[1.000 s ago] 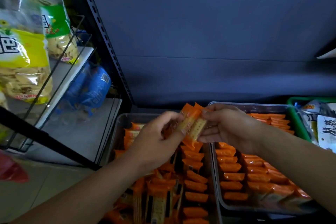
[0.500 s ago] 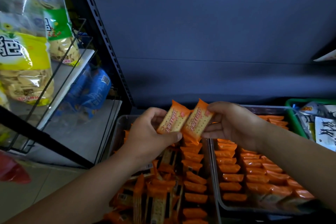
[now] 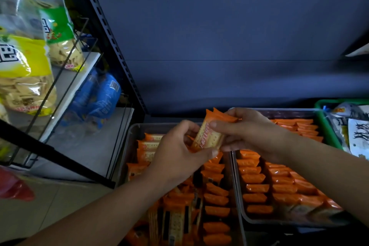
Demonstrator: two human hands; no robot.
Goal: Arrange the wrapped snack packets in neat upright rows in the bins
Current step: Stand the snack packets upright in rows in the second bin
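Orange packets, two, sit pinched between two hands.

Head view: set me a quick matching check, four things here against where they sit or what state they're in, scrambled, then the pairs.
Things:
1. held orange packets
2. right clear bin
3. green basket
4. blue packs

Places or states:
a. on the white shelf at left
b. at the far right edge
c. pinched between left hand and right hand
d. filled with neat orange rows

Pairs: 1-c, 2-d, 3-b, 4-a.
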